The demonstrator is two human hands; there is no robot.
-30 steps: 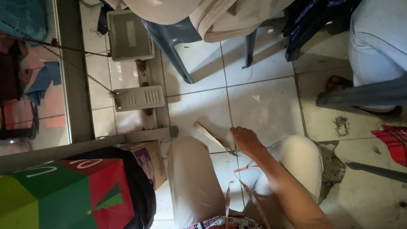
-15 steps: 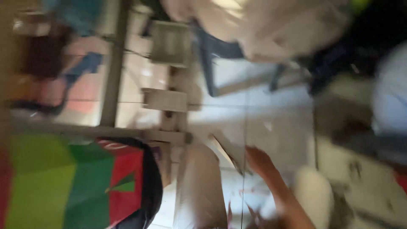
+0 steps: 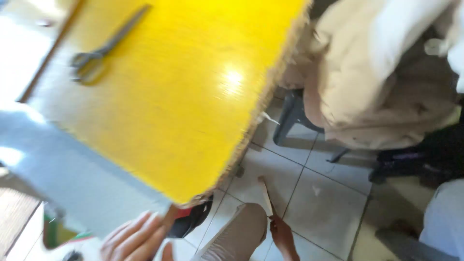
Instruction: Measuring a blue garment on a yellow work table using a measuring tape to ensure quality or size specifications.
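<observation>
Two hands showed at the bottom of the view, both low against the yellow board (image 3: 193, 92) that filled most of the picture. Judged from how things lay, the work was at an early or middle stage: the right hand (image 3: 282, 235) had its fingers closed round one end of a thin pale strip (image 3: 266, 194), which stood up and away from the hand over the tiled floor (image 3: 319, 203), just right of the board's frayed lower corner. Nothing showed the strip cut, joined or set down anywhere, so whatever was to be made of it looked undone as yet. Scissors (image 3: 104, 48) lay untouched on the board near its far left edge, well apart from both hands. The left hand (image 3: 135, 236) rested under the board's near corner with its fingers spread and loosely extended; it seemed to hold nothing, though blur made it hard to say whether the fingertips touched the board's edge. The right forearm ran up from the bottom edge beside a knee (image 3: 241, 232) in light trousers, wrist bent slightly so the strip pointed toward the board. Right of the board, cream cloth (image 3: 367, 96) was heaped on a grey chair (image 3: 290, 116), and another person's pale trouser leg (image 3: 442, 217) showed at the far right.
</observation>
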